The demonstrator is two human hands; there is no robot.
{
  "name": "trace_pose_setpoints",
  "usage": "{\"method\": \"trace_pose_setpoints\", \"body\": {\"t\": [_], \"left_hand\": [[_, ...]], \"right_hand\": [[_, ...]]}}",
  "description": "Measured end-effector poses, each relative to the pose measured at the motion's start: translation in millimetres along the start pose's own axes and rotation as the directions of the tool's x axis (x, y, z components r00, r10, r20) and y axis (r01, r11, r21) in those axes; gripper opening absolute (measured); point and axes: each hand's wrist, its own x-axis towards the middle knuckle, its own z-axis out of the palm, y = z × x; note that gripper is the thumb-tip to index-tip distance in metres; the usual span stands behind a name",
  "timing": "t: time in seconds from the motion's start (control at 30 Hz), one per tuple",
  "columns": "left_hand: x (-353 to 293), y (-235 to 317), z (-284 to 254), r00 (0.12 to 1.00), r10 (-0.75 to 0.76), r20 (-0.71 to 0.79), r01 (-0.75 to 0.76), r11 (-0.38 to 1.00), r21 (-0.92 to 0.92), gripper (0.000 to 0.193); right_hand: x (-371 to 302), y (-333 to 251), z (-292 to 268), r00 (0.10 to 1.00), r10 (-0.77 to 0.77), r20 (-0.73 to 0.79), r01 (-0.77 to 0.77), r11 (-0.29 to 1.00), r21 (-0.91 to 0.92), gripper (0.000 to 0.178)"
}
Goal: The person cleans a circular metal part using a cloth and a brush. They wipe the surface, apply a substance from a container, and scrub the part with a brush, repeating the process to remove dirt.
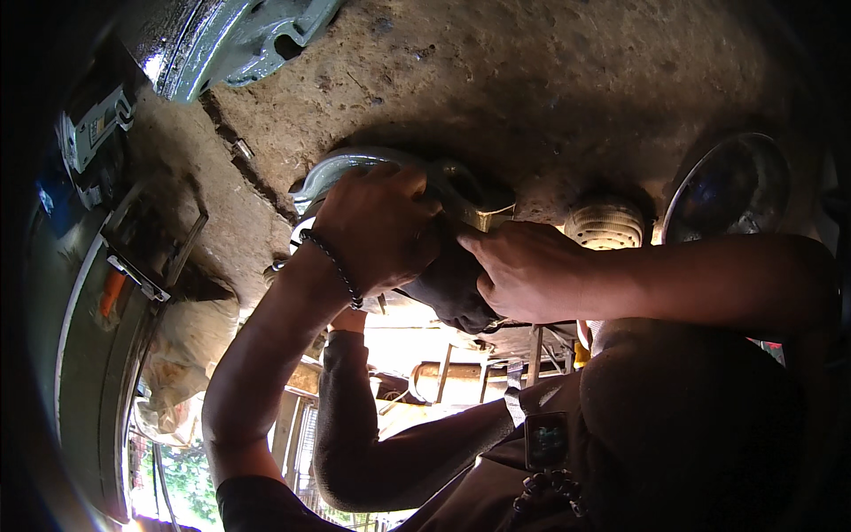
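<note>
The left hand point(377, 226), a beaded bracelet point(332, 264) at its wrist, is curled shut over a curved grey metal part point(341, 168) that sits against the rough, dirt-caked underside point(550, 97) above. The right hand point(527, 270) comes in from the other side, fingers closed together on a dark, lumpy piece point(448, 288) wedged between the two hands, with a brassy fitting point(492, 215) just above its knuckles. The metal part looks rigid and fairly heavy, probably greasy and slippery, so the likeliest sound hold is around its curved rim, where the left hand already wraps it; the dark piece seems softer, perhaps rubber or cloth, though that is hard to tell. Just beyond the right hand sits a ribbed, cream-coloured round cap point(605, 223), and further out a shiny domed disc point(727, 186). Far off past the left forearm, a small pale rectangular tag point(96, 129) hangs on dark machinery; a painted grey-green casting point(257, 40) lies above.
</note>
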Motion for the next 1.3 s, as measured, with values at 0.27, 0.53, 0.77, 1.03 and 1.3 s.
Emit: {"method": "trace_pose_setpoints", "body": {"t": [0.27,0.53,0.77,1.03,1.3], "left_hand": [[-2,12,-4,0.997,-0.053,-0.054,0.064,0.974,0.219,0.017],[-8,11,-2,0.983,-0.122,-0.137,0.15,0.965,0.214,0.015],[-3,17,7,0.987,-0.108,-0.114,0.115,0.992,0.051,0.018],[-21,50,25,0.975,-0.115,-0.192,0.132,0.988,0.075,0.023],[-62,56,35,0.903,-0.281,-0.323,0.289,0.957,-0.025,0.038]], "right_hand": [[9,3,-2,0.997,-0.014,-0.073,0.004,0.99,-0.14,0.022],[16,10,-13,0.99,0.109,-0.093,-0.1,0.99,0.1,0.022],[14,9,5,0.992,0.08,-0.1,-0.055,0.971,0.232,0.021],[-10,-9,9,0.976,-0.054,-0.211,0.089,0.983,0.158,0.016],[-8,-20,7,0.983,-0.121,-0.138,0.151,0.961,0.233,0.027]]}}
